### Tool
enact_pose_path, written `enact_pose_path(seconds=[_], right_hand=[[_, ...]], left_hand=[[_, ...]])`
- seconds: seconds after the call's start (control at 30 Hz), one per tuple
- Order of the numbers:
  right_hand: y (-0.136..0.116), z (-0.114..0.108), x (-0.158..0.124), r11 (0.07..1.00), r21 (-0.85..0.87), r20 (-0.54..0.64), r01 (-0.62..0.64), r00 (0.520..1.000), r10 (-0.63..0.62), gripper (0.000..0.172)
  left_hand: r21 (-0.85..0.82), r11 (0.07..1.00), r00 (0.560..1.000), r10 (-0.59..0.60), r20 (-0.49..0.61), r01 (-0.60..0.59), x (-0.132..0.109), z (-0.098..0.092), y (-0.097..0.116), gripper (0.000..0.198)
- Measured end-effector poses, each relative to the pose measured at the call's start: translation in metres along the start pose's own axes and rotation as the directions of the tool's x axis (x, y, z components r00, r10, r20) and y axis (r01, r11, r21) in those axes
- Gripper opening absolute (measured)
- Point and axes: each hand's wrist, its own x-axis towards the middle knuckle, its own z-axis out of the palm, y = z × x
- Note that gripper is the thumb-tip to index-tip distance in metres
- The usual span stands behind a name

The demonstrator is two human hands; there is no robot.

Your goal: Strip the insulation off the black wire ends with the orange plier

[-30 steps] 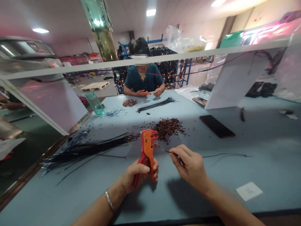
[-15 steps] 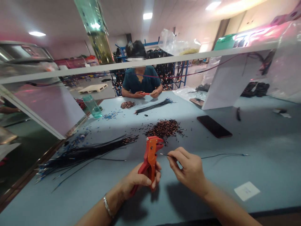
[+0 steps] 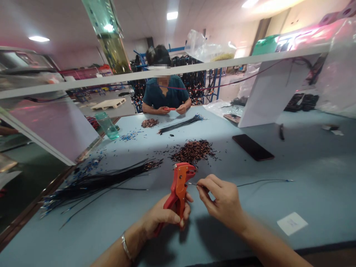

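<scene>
My left hand [image 3: 167, 213] is wrapped round the handles of a red and orange wire stripper [image 3: 180, 183], its jaws pointing up and to the right. Just right of the tool, my right hand [image 3: 221, 194] pinches a thin black wire [image 3: 258, 181] close to one end. The wire's pale tip pokes out to the left, near the tool but below its jaws. The rest trails out to the right behind my hand and ends in a blue terminal. Beyond the stripper lies a heap of short black and copper-coloured pieces [image 3: 194, 150].
A bundle of black wires [image 3: 102, 181] lies on the left, with blue-ended bits scattered behind it. A phone [image 3: 252, 147] and a paper label [image 3: 292, 223] are on the right. Across the table a person [image 3: 166, 94] holds a red tool. A white shelf [image 3: 194, 67] spans overhead.
The camera view shifts slightly. The two hands hold the same things, with the stripper a touch closer to the right hand and the wire tip.
</scene>
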Motion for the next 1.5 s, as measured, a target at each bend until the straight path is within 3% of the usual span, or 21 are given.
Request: enact_pose_path(seconds=[0.2, 0.33, 0.4, 0.5, 0.63, 0.73, 0.83, 1.03, 1.17, 1.4, 1.5], right_hand=[[0.000, 0.001, -0.003, 0.999, 0.031, 0.004, -0.013, 1.000, 0.013, 0.014], [0.000, 0.000, -0.001, 0.969, 0.151, 0.064, -0.195, 0.980, 0.187, 0.014], [0.001, -0.001, 0.002, 0.910, 0.240, 0.147, -0.340, 0.939, 0.312, 0.016], [0.003, -0.002, 0.006, 0.726, 0.426, 0.317, -0.540, 0.841, 0.439, 0.020], [0.004, 0.002, 0.005, 0.346, 0.599, 0.554, -0.722, 0.686, 0.471, 0.016], [0.004, 0.005, 0.002, 0.191, 0.580, 0.648, -0.791, 0.591, 0.480, 0.019], [0.005, 0.006, 0.000, 0.154, 0.585, 0.672, -0.796, 0.582, 0.458, 0.017], [0.005, 0.004, 0.000, 0.244, 0.590, 0.652, -0.770, 0.632, 0.419, 0.011], [0.002, 0.003, 0.003, 0.260, 0.590, 0.642, -0.764, 0.640, 0.423, 0.009], [0.000, 0.002, 0.004, 0.325, 0.599, 0.594, -0.731, 0.679, 0.431, 0.016], [-0.001, 0.001, 0.004, 0.320, 0.583, 0.628, -0.747, 0.664, 0.407, 0.021]], left_hand=[[0.016, 0.999, 0.999, 0.032, -0.001, -0.032, 0.000, 0.005, -0.002, 0.053], [0.308, 0.944, 0.985, 0.151, -0.084, -0.118, -0.002, 0.008, 0.002, 0.053], [0.573, 0.808, 0.963, 0.243, -0.115, -0.136, -0.002, 0.011, 0.005, 0.048], [0.889, 0.443, 0.895, 0.435, -0.097, -0.119, -0.002, 0.017, 0.006, 0.041], [0.998, 0.010, 0.833, 0.552, 0.041, -0.055, 0.001, 0.020, 0.000, 0.045], [0.989, -0.146, 0.827, 0.554, 0.094, -0.015, 0.001, 0.019, -0.003, 0.047], [0.987, -0.162, 0.822, 0.563, 0.087, 0.006, 0.001, 0.016, -0.004, 0.049], [0.994, -0.102, 0.831, 0.555, 0.032, 0.030, 0.001, 0.014, -0.003, 0.053], [0.997, -0.076, 0.833, 0.553, 0.022, 0.024, 0.001, 0.014, -0.004, 0.053], [0.998, -0.063, 0.803, 0.594, 0.040, -0.004, 0.002, 0.013, -0.004, 0.058], [0.997, -0.072, 0.802, 0.596, 0.040, 0.004, 0.002, 0.012, -0.004, 0.057]])
